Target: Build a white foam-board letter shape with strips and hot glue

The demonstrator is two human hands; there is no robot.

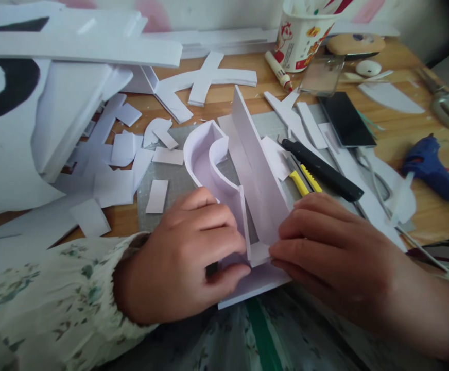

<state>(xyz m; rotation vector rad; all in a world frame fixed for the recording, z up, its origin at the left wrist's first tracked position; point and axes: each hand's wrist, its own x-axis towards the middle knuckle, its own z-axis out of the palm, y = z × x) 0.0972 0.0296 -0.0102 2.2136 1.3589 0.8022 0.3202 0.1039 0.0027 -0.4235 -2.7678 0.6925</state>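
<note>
A hollow white foam-board shape [198,164] with curved upright walls lies in front of me over a grey cutting mat [178,178]. My left hand [193,250] is closed around its near end, thumb and fingers on the wall by the straight edge. To its right, a long foam-board strip [258,159] stands on edge along a flat white piece. My right hand [328,247] pinches the strip's near end, fingertips close to the left hand. Another board edge [253,286] shows below both hands. The fingers partly hide where the pieces meet.
White offcuts [122,149] and stacked boards [73,46] crowd the left. On the right lie a yellow utility knife [299,183], a black-handled tool [325,172], a phone-like black device [346,118] with a cable and a blue glue gun [433,170]. A paper cup [301,38] stands behind.
</note>
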